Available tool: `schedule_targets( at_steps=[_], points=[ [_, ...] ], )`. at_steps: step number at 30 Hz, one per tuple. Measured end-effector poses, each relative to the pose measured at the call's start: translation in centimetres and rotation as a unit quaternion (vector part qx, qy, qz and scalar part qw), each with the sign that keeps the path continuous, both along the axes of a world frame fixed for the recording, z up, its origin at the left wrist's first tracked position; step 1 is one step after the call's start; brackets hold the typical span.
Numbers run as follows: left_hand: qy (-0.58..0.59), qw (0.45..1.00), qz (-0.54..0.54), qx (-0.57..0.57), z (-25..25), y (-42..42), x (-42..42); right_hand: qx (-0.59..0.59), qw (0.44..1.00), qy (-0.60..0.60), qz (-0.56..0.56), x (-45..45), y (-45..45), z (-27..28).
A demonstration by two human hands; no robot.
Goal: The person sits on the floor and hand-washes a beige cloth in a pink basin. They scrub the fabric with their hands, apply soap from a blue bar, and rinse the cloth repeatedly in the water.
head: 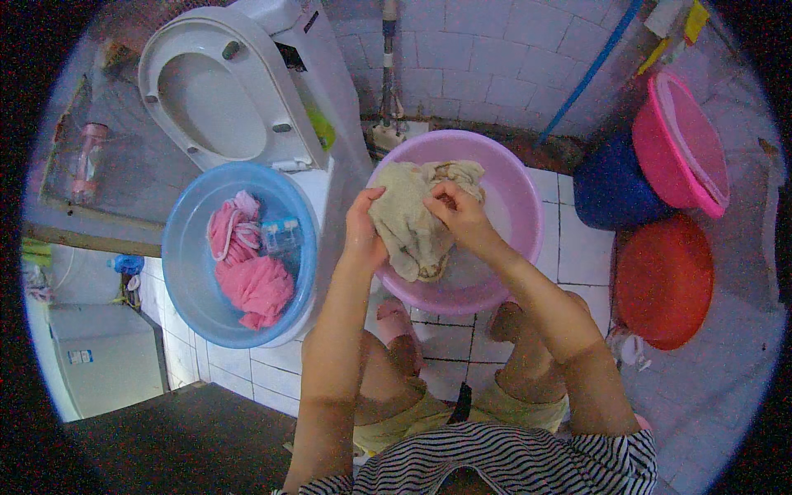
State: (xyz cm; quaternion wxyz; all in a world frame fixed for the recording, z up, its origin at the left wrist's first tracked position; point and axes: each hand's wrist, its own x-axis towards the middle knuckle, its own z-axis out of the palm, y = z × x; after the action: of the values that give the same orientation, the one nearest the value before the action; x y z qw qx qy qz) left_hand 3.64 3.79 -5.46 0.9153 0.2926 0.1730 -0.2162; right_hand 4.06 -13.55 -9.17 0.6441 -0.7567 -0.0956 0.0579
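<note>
A wet-looking beige cloth (405, 213) is spread between my two hands over a pink plastic basin (526, 204). My left hand (364, 229) grips the cloth's left edge, thumb on top. On the right, my right hand (458, 213) pinches a fold of the same cloth between thumb and fingers. The basin stands on the tiled floor before my feet, and shallow, cloudy water seems to lie in it. Part of the cloth bunches up at the far side, behind my right hand.
To the left, a blue basin (185, 272) with pink cloths (253, 288) and a clear plastic container (281, 236) rests by the toilet (210, 105). A navy bucket (606, 185), a bright pink basin (649, 142) and a red basin (665, 281) stand at right. A blue pole (591, 74) leans against the wall.
</note>
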Motion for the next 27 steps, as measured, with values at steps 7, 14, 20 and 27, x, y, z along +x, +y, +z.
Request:
schedule_targets(
  at_steps=[7, 14, 20, 27],
  points=[
    [-0.03, 0.958, -0.091, 0.271, 1.7, 0.9, -0.6, 0.145, 0.972, 0.156, -0.103, 0.9, -1.8, 1.0],
    [-0.148, 0.849, -0.153, 0.483, -1.0, 3.9, -0.5, 0.065, 0.981, 0.177, -0.055, 1.3, -2.2, -1.2],
    [-0.207, 0.706, -0.186, 0.651, -2.8, 6.1, -1.1, 0.076, 0.983, 0.151, -0.066, 0.6, -2.7, -0.8],
    [-0.126, 0.599, -0.176, 0.771, 1.7, 6.9, -2.4, 0.072, 0.981, 0.164, -0.077, -0.5, -4.6, 2.2]
  ],
)
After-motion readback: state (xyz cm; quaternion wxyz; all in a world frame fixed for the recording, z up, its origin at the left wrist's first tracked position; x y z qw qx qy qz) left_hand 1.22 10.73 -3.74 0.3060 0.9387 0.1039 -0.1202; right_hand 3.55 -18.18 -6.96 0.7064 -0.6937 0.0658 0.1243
